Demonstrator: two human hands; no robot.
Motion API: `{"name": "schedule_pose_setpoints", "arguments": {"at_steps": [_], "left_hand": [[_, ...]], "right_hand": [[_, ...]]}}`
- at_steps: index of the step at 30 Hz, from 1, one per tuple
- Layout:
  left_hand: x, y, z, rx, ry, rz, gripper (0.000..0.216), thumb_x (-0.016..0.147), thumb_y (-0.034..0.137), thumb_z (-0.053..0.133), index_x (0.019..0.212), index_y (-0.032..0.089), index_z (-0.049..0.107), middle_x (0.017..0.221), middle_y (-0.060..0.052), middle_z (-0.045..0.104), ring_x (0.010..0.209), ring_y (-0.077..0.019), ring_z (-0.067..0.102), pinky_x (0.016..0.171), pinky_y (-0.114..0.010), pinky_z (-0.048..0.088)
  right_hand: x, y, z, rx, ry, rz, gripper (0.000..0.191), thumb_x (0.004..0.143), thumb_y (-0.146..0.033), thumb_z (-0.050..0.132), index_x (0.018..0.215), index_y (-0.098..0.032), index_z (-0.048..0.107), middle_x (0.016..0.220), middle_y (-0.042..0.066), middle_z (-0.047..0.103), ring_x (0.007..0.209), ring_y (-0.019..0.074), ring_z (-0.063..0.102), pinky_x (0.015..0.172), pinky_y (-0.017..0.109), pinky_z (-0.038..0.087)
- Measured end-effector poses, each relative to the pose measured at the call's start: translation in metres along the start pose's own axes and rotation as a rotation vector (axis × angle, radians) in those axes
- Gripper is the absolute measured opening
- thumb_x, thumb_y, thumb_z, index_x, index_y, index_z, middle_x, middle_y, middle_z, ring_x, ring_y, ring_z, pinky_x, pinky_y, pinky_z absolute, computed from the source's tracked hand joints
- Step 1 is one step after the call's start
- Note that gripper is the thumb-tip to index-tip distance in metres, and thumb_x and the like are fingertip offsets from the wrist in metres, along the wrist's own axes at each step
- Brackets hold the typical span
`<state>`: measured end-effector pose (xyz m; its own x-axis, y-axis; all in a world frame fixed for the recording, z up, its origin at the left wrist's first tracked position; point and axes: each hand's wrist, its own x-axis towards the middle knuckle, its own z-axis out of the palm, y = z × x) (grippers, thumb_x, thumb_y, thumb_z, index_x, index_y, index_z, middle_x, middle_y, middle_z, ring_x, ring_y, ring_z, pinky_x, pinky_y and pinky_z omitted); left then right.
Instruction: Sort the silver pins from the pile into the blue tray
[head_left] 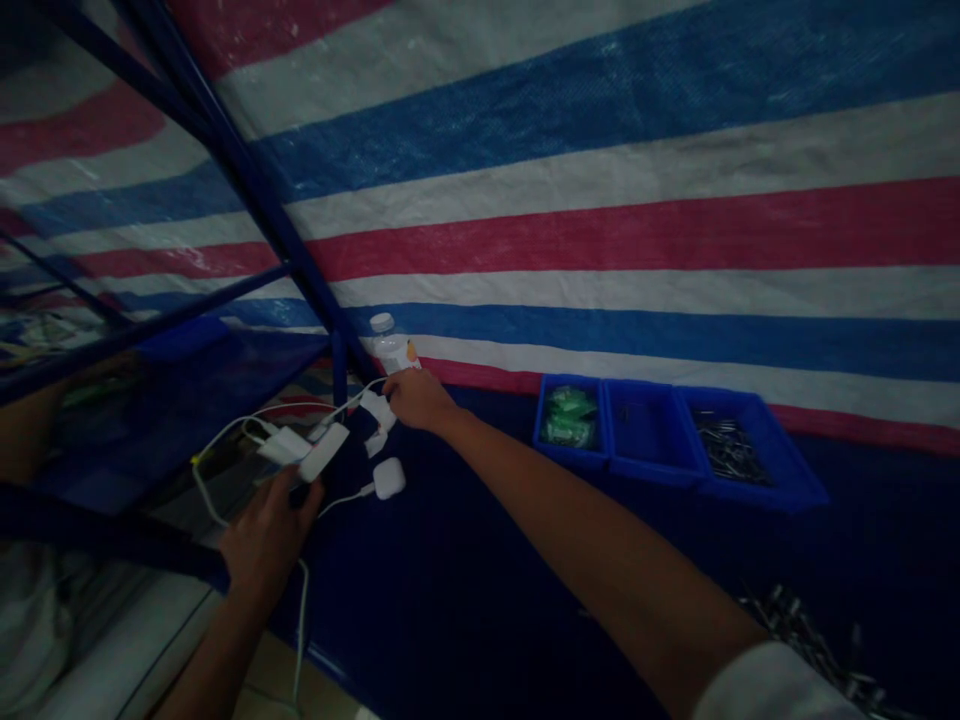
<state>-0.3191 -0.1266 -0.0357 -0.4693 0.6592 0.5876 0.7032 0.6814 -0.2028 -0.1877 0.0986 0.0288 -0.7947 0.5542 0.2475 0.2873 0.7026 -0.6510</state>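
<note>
My left hand [266, 535] is closed around a white rectangular device [324, 452] with white cables running from it, at the left edge of the dark blue table [480, 590]. My right hand [417, 398] reaches far forward and pinches a small white plug or adapter [377, 410] joined to a white cable. A small white rounded case [389, 478] lies on the table between the two hands, with a cable attached. Just behind the right hand stands a clear plastic bottle [392, 345] with a white cap.
Three blue bins stand in a row at the back right: one with green packets [568, 418], one that looks dark inside [643, 430], one with metal parts [731, 450]. Loose metal pieces [795, 625] lie near right. A blue frame post [247, 180] and striped tarp [600, 200] close the back.
</note>
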Motion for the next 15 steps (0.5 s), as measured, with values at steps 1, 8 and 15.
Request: {"name": "schedule_pose_setpoints", "arguments": {"at_steps": [1, 8, 15], "left_hand": [[0.000, 0.000, -0.001, 0.004, -0.001, 0.007, 0.045, 0.091, 0.051, 0.043, 0.115, 0.018, 0.061, 0.104, -0.012, 0.070, 0.077, -0.0258, 0.065, 0.052, -0.029, 0.032], [-0.001, -0.004, -0.010, 0.018, -0.020, 0.112, 0.046, 0.091, 0.051, 0.041, 0.114, 0.018, 0.063, 0.102, -0.013, 0.071, 0.079, -0.0265, 0.065, 0.055, -0.031, 0.033], [-0.006, -0.005, -0.026, -0.028, -0.081, 0.232, 0.041, 0.091, 0.044, 0.044, 0.113, 0.017, 0.065, 0.106, -0.013, 0.070, 0.087, -0.0266, 0.064, 0.063, -0.032, 0.039]], "right_hand": [[-0.005, -0.002, -0.007, 0.016, -0.017, 0.016, 0.033, 0.080, -0.014, 0.050, 0.105, -0.020, 0.070, 0.110, 0.007, 0.070, 0.107, 0.0209, 0.061, 0.093, 0.032, 0.046], [-0.065, -0.010, -0.059, -0.068, -0.138, -0.012, 0.033, 0.079, -0.016, 0.047, 0.102, -0.015, 0.071, 0.108, 0.011, 0.070, 0.100, 0.0231, 0.064, 0.086, 0.033, 0.048], [-0.122, -0.021, -0.051, -0.261, -0.432, -0.058, 0.041, 0.080, -0.025, 0.050, 0.116, -0.017, 0.065, 0.118, 0.014, 0.066, 0.104, 0.0296, 0.064, 0.082, 0.040, 0.052]]}}
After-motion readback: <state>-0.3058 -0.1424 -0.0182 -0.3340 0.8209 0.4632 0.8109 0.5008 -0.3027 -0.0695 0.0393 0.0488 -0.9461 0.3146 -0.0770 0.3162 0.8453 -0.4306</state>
